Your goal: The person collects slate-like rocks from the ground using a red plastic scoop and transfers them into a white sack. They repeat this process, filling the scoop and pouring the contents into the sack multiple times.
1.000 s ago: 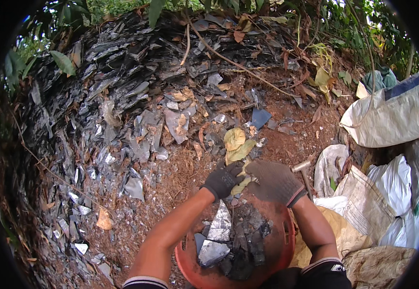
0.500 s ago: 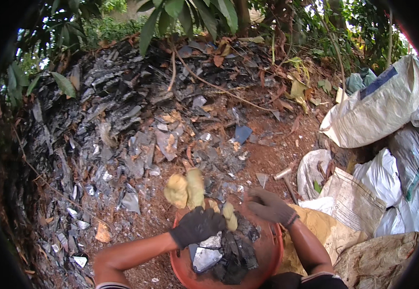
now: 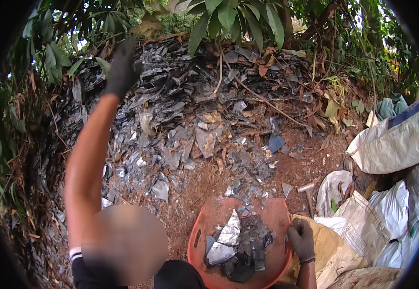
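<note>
Left hand (image 3: 122, 70) raised, palm hidden; right hand (image 3: 301, 239) grips basin (image 3: 204, 226).

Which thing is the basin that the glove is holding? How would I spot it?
Look at the bottom middle, below the big heap of grey shards. There sits a round orange basin, with the gloved right hand gripping its right rim. It is the only orange thing, and it holds shiny silvery flakes, unlike the white sacks beside it.

outdoor scrap-sorting spot: a heap of grey shards (image 3: 180, 120) on bare soil, bordered by foliage (image 3: 229, 19) and filled sacks (image 3: 392, 144).
</note>
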A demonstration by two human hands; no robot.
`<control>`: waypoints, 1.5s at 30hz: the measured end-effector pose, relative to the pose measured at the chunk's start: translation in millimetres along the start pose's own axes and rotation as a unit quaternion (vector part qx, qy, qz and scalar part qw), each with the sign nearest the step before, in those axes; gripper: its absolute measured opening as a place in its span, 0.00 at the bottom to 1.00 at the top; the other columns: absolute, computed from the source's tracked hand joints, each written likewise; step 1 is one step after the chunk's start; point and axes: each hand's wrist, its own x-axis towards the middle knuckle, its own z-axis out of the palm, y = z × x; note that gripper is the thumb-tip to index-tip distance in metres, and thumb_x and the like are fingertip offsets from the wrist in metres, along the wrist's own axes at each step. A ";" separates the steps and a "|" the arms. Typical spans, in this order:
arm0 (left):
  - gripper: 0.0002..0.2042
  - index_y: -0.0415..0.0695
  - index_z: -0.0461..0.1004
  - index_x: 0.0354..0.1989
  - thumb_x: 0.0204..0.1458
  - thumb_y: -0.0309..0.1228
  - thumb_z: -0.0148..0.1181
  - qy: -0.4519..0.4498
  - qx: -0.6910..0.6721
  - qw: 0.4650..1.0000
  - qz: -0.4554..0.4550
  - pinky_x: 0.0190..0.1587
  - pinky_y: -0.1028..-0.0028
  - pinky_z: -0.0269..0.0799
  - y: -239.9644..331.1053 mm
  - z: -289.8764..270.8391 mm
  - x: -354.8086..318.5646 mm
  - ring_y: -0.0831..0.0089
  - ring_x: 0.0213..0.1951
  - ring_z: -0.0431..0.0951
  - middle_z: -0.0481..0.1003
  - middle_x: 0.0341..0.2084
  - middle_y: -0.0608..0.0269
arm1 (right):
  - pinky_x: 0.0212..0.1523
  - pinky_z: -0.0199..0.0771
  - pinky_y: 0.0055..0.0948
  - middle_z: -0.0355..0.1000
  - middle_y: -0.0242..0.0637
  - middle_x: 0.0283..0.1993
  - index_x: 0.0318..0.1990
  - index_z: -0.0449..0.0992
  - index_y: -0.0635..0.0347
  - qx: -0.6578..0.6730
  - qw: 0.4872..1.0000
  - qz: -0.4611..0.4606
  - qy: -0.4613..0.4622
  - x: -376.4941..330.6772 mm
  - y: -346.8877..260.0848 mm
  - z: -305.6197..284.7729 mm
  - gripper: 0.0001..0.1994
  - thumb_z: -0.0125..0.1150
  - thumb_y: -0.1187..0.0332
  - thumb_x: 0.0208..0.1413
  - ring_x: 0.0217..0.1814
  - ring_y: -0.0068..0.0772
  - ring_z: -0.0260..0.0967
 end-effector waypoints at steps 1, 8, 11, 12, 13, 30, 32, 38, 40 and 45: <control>0.36 0.47 0.61 0.68 0.48 0.29 0.68 -0.059 0.013 0.998 0.034 0.64 0.56 0.67 8.0 -1.2 -34.0 0.43 0.62 0.66 0.65 0.63 0.46 | 0.27 0.61 0.23 0.60 0.24 0.25 0.31 0.67 0.62 0.032 0.999 0.031 0.014 -4.5 -22.6 9.7 0.08 0.62 0.72 0.54 0.27 0.15 0.57; 0.37 0.47 0.60 0.68 0.49 0.40 0.69 -0.425 -0.136 0.895 -0.010 0.61 0.54 0.69 101.2 -47.2 -234.3 0.42 0.58 0.71 0.68 0.58 0.40 | 0.33 0.69 0.28 0.68 0.33 0.31 0.41 0.71 0.65 -0.176 0.982 -0.057 0.030 -4.2 -10.0 -9.6 0.13 0.65 0.70 0.51 0.32 0.24 0.66; 0.32 0.43 0.67 0.64 0.53 0.46 0.66 -0.569 -0.194 0.798 -0.047 0.61 0.58 0.69 131.5 -89.5 -270.8 0.48 0.58 0.72 0.74 0.53 0.44 | 0.41 0.74 0.33 0.72 0.40 0.39 0.59 0.69 0.67 -0.212 0.973 -0.033 0.086 -15.1 0.5 -17.4 0.28 0.67 0.66 0.51 0.36 0.31 0.71; 0.33 0.43 0.66 0.65 0.55 0.49 0.64 -0.642 -0.201 0.737 -0.063 0.62 0.59 0.68 146.1 -100.9 -268.4 0.50 0.60 0.72 0.73 0.56 0.44 | 0.41 0.74 0.33 0.73 0.41 0.39 0.58 0.69 0.67 -0.217 0.972 -0.013 0.091 -21.4 8.2 -24.1 0.27 0.67 0.66 0.51 0.36 0.31 0.71; 0.36 0.41 0.65 0.66 0.55 0.52 0.62 -0.666 -0.249 0.700 -0.070 0.63 0.60 0.68 150.2 -106.8 -287.4 0.50 0.60 0.73 0.73 0.58 0.44 | 0.41 0.74 0.33 0.73 0.41 0.39 0.58 0.69 0.68 -0.218 0.972 0.004 0.090 -26.7 13.5 -28.5 0.27 0.67 0.65 0.51 0.36 0.31 0.71; 0.25 0.40 0.78 0.49 0.51 0.49 0.64 -0.419 -0.383 0.814 0.120 0.54 0.58 0.72 450.6 -60.1 -188.3 0.50 0.48 0.78 0.78 0.45 0.48 | 0.50 0.72 0.42 0.73 0.46 0.50 0.53 0.70 0.66 -0.314 0.948 0.044 -0.039 -108.7 18.8 3.7 0.22 0.63 0.62 0.56 0.51 0.43 0.73; 0.25 0.40 0.77 0.50 0.50 0.47 0.65 -0.355 -0.398 0.838 0.112 0.56 0.57 0.71 470.9 -61.2 -144.7 0.48 0.50 0.77 0.77 0.48 0.47 | 0.49 0.73 0.43 0.73 0.46 0.50 0.53 0.70 0.66 -0.361 0.932 0.005 -0.032 -107.0 0.4 -5.3 0.22 0.64 0.62 0.56 0.50 0.43 0.73; 0.27 0.37 0.74 0.54 0.47 0.41 0.67 -0.259 -0.398 0.877 0.069 0.61 0.56 0.68 452.4 -53.4 -84.7 0.44 0.55 0.73 0.73 0.55 0.43 | 0.44 0.74 0.45 0.73 0.47 0.49 0.53 0.71 0.66 -0.521 0.825 -0.207 0.064 -105.3 -59.3 18.8 0.22 0.66 0.62 0.55 0.46 0.41 0.74; 0.28 0.36 0.73 0.55 0.46 0.39 0.68 -0.257 -0.364 0.893 0.066 0.63 0.55 0.67 434.2 -51.2 -73.6 0.43 0.57 0.72 0.71 0.57 0.42 | 0.42 0.74 0.45 0.73 0.48 0.49 0.53 0.71 0.65 -0.492 0.813 -0.294 0.102 -82.8 -57.6 27.2 0.22 0.66 0.62 0.54 0.45 0.41 0.74; 0.43 0.38 0.57 0.69 0.45 0.42 0.69 -0.403 -0.314 0.854 -0.101 0.70 0.53 0.55 336.5 23.9 -157.8 0.42 0.68 0.59 0.62 0.67 0.41 | 0.35 0.68 0.29 0.67 0.34 0.33 0.46 0.71 0.65 -0.198 0.962 -0.146 -0.117 34.3 -85.6 56.8 0.13 0.63 0.67 0.57 0.35 0.22 0.63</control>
